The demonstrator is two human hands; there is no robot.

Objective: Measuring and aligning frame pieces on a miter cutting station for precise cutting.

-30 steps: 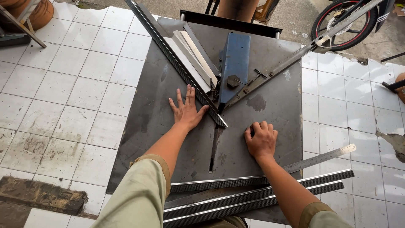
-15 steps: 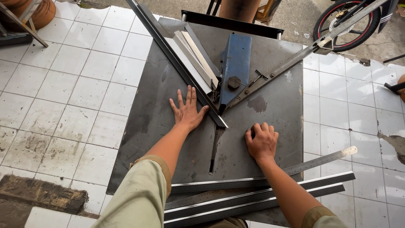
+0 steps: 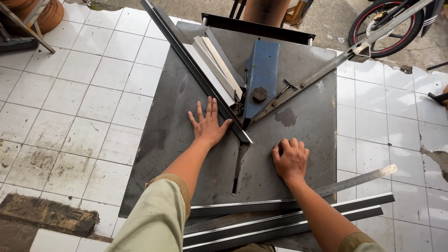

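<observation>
The long dark ribbed strip [image 3: 200, 77] lies diagonally across the steel tabletop [image 3: 303, 135], running from the far-left corner down toward the middle, where its cut end sits at the slot [image 3: 239, 168]. The left hand [image 3: 207, 126] lies flat and open, fingers spread, with the thumb side pressing against the strip near that end; it holds nothing. The right hand [image 3: 290, 158] rests on the tabletop to the right of the slot, fingers curled under, with no object visible in its grip. To do this well, I judge that the strip should stay tight against the blue guide block [image 3: 261, 77] and the angled metal arm [image 3: 322, 70], with steady downward pressure and fingers kept clear of the slot. More ribbed strips [image 3: 289, 219] and a steel ruler [image 3: 359, 179] lie along the near edge.
</observation>
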